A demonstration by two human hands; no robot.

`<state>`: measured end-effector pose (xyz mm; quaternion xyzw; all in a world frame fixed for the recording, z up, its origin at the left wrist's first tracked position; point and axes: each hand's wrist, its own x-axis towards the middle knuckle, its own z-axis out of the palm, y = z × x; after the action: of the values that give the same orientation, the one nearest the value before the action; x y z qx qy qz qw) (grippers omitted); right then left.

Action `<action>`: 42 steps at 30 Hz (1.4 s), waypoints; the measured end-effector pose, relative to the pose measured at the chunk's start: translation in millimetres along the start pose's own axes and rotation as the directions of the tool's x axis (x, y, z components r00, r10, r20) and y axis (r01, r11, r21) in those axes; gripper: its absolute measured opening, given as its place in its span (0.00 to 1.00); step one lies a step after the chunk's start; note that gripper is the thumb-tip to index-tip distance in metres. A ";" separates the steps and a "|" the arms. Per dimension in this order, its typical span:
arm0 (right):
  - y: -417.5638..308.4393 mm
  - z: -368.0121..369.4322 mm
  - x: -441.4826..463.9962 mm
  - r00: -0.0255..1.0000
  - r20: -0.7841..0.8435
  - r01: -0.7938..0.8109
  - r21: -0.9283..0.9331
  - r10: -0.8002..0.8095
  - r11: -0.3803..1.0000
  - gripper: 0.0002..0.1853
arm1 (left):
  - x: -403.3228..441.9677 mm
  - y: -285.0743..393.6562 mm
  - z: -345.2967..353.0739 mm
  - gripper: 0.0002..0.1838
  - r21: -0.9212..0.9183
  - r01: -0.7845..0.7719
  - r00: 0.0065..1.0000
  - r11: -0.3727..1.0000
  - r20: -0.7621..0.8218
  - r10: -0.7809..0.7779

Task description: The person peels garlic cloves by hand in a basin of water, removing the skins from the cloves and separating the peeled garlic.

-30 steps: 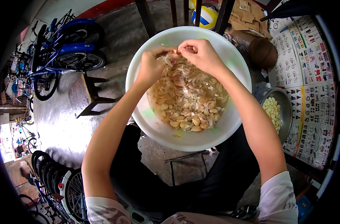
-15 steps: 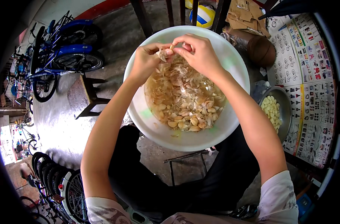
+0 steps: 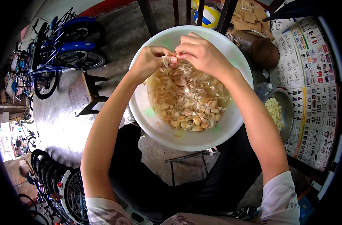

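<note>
Over the far part of a wide white basin (image 3: 236, 123), my left hand (image 3: 149, 62) and my right hand (image 3: 204, 54) meet fingertip to fingertip. Both pinch a small garlic clove (image 3: 177, 56), mostly hidden by the fingers. A flap of papery garlic skin (image 3: 165, 61) hangs from my left fingertips. Below them, the basin holds water with many loose garlic skins (image 3: 186, 90) floating in it. Unpeeled garlic cloves (image 3: 196, 120) gather at the side nearer to me. To the right, a metal bowl (image 3: 288, 112) holds peeled garlic cloves (image 3: 273, 111).
A wooden stool (image 3: 84, 92) stands left of the basin, with blue bicycles (image 3: 75, 48) beyond it. Dark chair bars (image 3: 176, 13) rise behind the basin. A volleyball (image 3: 208, 17), a basketball (image 3: 264, 52) and cardboard (image 3: 249, 18) lie at the far right, beside printed poster sheets (image 3: 313, 123).
My right fingers have curled closer over the clove and the fingertips have drawn together, covering more of it. The view has shifted slightly.
</note>
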<state>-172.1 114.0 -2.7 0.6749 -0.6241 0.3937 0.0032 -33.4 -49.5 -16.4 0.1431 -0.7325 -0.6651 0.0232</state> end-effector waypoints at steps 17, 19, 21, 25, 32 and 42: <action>-0.4 9.3 -0.4 0.997 -0.005 -0.071 0.018 0.071 0.997 0.03 | -3.2 -5.2 0.3 0.08 -0.195 0.055 0.998 0.979 -0.029 -0.062; -2.3 5.9 1.5 0.994 -0.028 -0.100 0.087 0.103 0.991 0.05 | -4.5 -0.6 2.9 0.12 -0.199 0.106 0.993 0.974 -0.032 -0.115; -7.2 1.8 1.3 0.982 -0.061 -0.164 0.170 0.177 0.972 0.07 | -5.5 3.4 5.2 0.12 -0.197 0.096 0.994 0.976 -0.033 -0.104; -10.3 0.4 0.1 0.973 -0.106 -0.183 0.173 0.203 0.968 0.07 | -7.2 7.7 7.9 0.12 -0.179 0.071 0.996 0.981 -0.042 -0.080; -12.8 -1.0 1.1 0.978 -0.080 -0.175 0.206 0.195 0.963 0.07 | -10.1 11.4 9.1 0.10 -0.040 -0.020 0.997 0.999 -0.078 0.017; -19.3 0.6 1.4 0.968 0.005 -0.247 0.148 0.249 0.958 0.03 | -15.0 13.3 12.4 0.07 0.036 -0.062 0.995 0.997 -0.080 0.065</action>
<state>-155.7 116.7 7.0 0.5869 -0.6729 0.4408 -0.0918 -24.2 -32.9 -2.5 0.1471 -0.7460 -0.6455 0.0717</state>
